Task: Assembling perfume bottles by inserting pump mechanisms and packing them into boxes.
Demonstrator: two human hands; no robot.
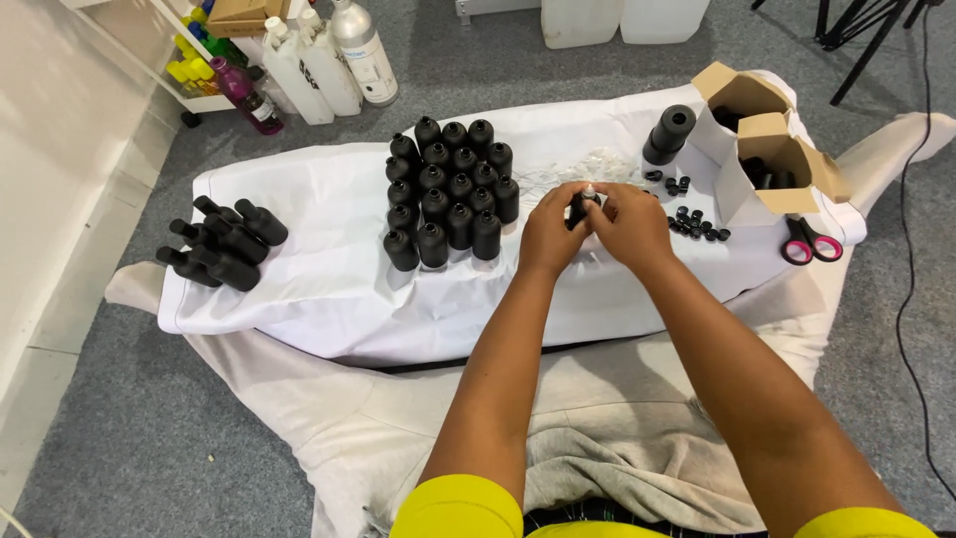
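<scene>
Black bottle [579,206] upright between both hands, above white cloth [329,269], right of the standing black bottles [450,189]. Left hand [551,235] wraps its body; right hand [629,225] pinches the pale tip. Forearms converge, wrists close.

Left of the fingers [570,204] stand nineteen upright black bottles [448,194]; farther left lie six more [224,244]. To the right: two cardboard boxes [767,149], one pair of scissors [812,242].

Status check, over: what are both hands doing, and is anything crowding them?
Left hand and right hand both gripping one small black plastic bottle. Upright black bottle cluster close left. Loose black caps close right. Nothing blocking.
</scene>
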